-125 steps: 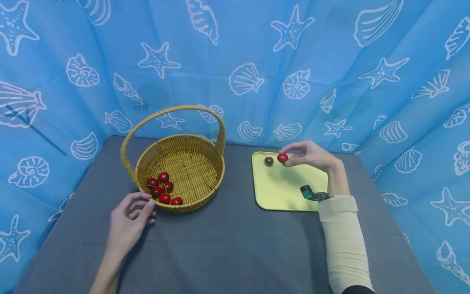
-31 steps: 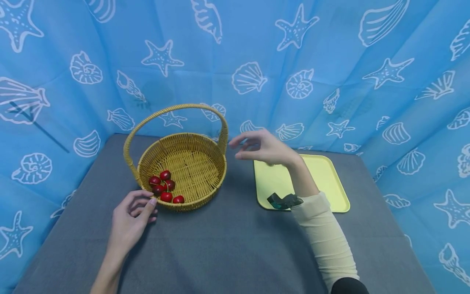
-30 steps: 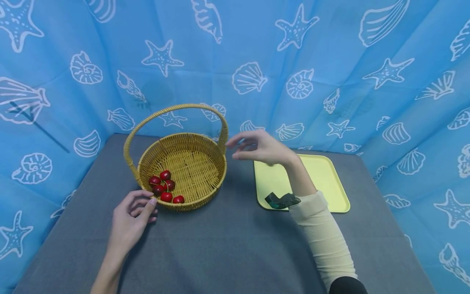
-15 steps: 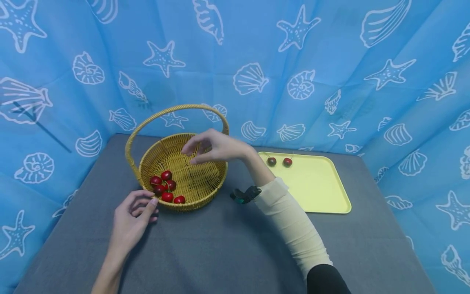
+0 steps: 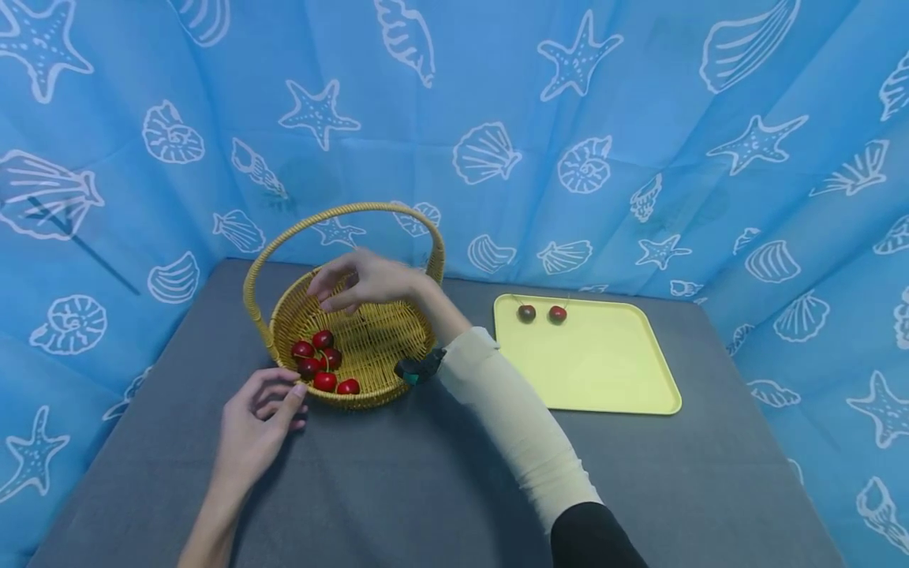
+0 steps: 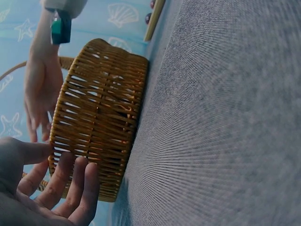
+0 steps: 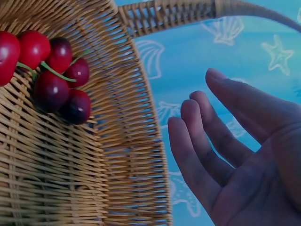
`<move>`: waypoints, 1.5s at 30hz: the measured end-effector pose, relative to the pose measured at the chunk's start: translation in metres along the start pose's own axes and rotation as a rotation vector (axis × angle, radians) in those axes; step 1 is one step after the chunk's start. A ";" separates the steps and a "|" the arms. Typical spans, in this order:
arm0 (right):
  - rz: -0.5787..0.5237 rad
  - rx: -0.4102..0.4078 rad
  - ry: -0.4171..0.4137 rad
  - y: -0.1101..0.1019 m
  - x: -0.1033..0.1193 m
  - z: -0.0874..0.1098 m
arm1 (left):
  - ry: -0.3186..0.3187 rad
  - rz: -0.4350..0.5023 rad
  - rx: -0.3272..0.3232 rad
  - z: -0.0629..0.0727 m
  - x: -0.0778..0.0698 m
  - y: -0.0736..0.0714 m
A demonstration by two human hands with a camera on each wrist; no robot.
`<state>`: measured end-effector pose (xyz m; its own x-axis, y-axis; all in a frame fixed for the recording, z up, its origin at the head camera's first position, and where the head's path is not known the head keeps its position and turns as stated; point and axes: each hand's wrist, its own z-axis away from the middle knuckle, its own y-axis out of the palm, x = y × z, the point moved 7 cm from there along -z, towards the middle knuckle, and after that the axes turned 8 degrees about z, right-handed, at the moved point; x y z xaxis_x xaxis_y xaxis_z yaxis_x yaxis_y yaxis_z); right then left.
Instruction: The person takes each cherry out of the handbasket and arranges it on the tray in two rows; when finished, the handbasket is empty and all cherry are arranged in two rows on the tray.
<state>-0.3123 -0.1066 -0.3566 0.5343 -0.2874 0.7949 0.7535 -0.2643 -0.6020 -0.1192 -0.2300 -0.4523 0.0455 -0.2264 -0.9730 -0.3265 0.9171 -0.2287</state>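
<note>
The right hand [image 5: 364,278] is above the inside of the basket [image 5: 387,335], under the handle [image 5: 341,209], and, as I judge it, this is a reach toward the cherries [image 5: 308,368], which lie together by the near left side of the basket. Its fingers are softly bent, with a wide gap to the thumb, and they hold nothing. To do this reach well, I think it is better to come down from above, keep the wrist away from the handle, and close softly around only one fruit, because the group is tight and a neighbour could roll. The left hand [image 5: 259,418] touches the near left rim; its fingers are bent there, but whether they really pinch it I cannot tell. A light touch should be enough to keep the basket quiet. The head view alone shows the whole yellow tray [image 5: 596,363], with two more cherries [image 5: 557,314] near its far edge. The right wrist view gives what the head view shows poorly: the green stems [image 7: 59,74] crossing between the fruits, so one pull may perhaps move two. The left wrist view adds the outer wall and the bottom sitting on the desk [image 6: 225,117].
</note>
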 end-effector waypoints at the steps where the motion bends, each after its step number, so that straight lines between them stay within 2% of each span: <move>1: -0.007 0.000 0.006 0.001 -0.002 -0.003 | 0.003 0.002 -0.002 0.000 0.000 0.000; 6: -0.030 0.006 0.037 0.013 -0.019 -0.015 | 0.003 0.006 0.000 0.000 -0.001 -0.001; 13: 0.012 0.020 0.063 0.033 -0.040 -0.021 | -0.026 0.012 0.005 -0.001 0.000 -0.001; 19: -0.063 0.057 0.213 0.051 -0.066 -0.020 | -0.058 0.011 -0.004 -0.002 0.000 0.000; 21: -0.087 0.067 0.239 0.056 -0.072 -0.020 | -0.065 0.011 -0.002 -0.002 0.001 0.000; 26: -0.115 0.077 0.224 0.061 -0.076 -0.020 | -0.061 0.021 0.004 -0.002 0.000 0.000; 33: -0.023 0.081 0.179 0.061 -0.074 -0.022 | -0.055 0.016 0.006 -0.002 -0.001 -0.001; 37: -0.011 0.077 0.187 0.061 -0.074 -0.022 | -0.062 0.004 0.004 -0.003 -0.001 -0.001; 45: -0.075 0.083 0.205 0.063 -0.073 -0.020 | -0.047 0.002 0.005 -0.002 -0.001 -0.001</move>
<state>-0.3119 -0.1209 -0.4539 0.3932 -0.4527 0.8003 0.8217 -0.2175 -0.5267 -0.1206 -0.2307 -0.4507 0.0889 -0.2094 -0.9738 -0.3218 0.9192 -0.2270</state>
